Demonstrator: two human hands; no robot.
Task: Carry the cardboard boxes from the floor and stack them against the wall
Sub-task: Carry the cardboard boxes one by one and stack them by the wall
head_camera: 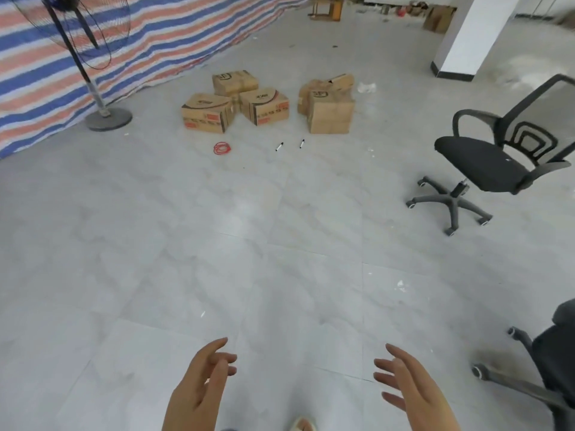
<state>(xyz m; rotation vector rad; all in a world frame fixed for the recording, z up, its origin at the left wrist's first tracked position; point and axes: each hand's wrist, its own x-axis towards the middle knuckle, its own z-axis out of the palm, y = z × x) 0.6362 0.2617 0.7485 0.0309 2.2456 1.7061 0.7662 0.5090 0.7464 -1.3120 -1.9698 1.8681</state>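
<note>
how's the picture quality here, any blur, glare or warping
Head view: soft even light, faint glare on the floor tiles; wide-angle bending tilts the office chair and pillar at the edges; the hands, left hand and right hand, look slightly soft.

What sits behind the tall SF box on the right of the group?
Behind the tall SF box another cardboard box shows, its flap raised. Only its top and left side are visible; the tall box covers its lower part, so anything else on the floor there is hidden.

Both hands (pixel 199 390) are bare, with no sleeves on the forearms.
</note>
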